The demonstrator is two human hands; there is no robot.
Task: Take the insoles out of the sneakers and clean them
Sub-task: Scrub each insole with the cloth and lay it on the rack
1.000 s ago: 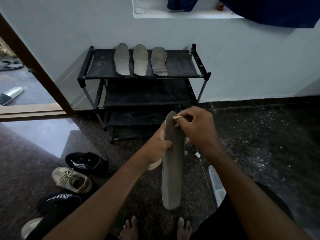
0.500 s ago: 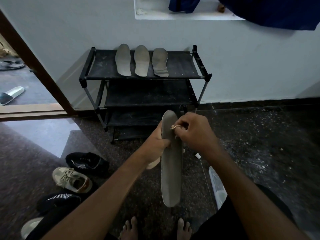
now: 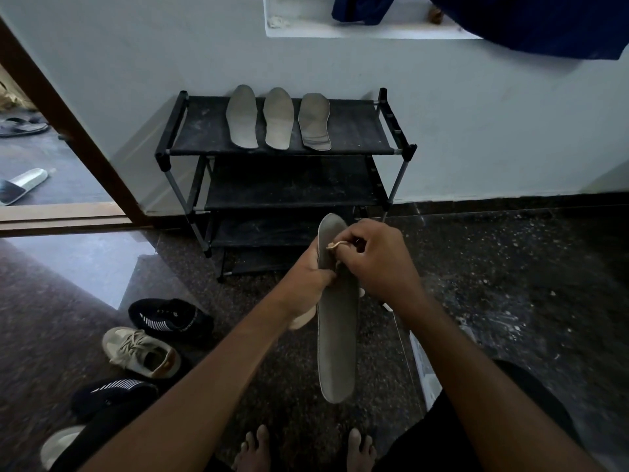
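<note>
A long grey insole (image 3: 337, 352) hangs upright in front of me, toe end up. My left hand (image 3: 306, 281) grips its upper part from the left edge. My right hand (image 3: 377, 260) is curled at the toe end and pinches a small tan piece (image 3: 335, 245) against the insole; it is too small to identify. Three more grey insoles (image 3: 277, 119) lie side by side on the top tier of a black shoe rack (image 3: 357, 134). A black sneaker (image 3: 170, 318) and a beige sneaker (image 3: 143, 352) sit on the floor at the left.
Another black shoe (image 3: 112, 393) and a pale shoe (image 3: 58, 444) lie at the lower left. My bare feet (image 3: 303, 451) stand on the dark speckled floor. A white object (image 3: 423, 366) lies by my right leg. A doorway with slippers (image 3: 20, 185) opens at the left.
My right hand has slid a little way down from the insole's toe tip, with the tan piece still pinched. The left hand's grip is unchanged.
</note>
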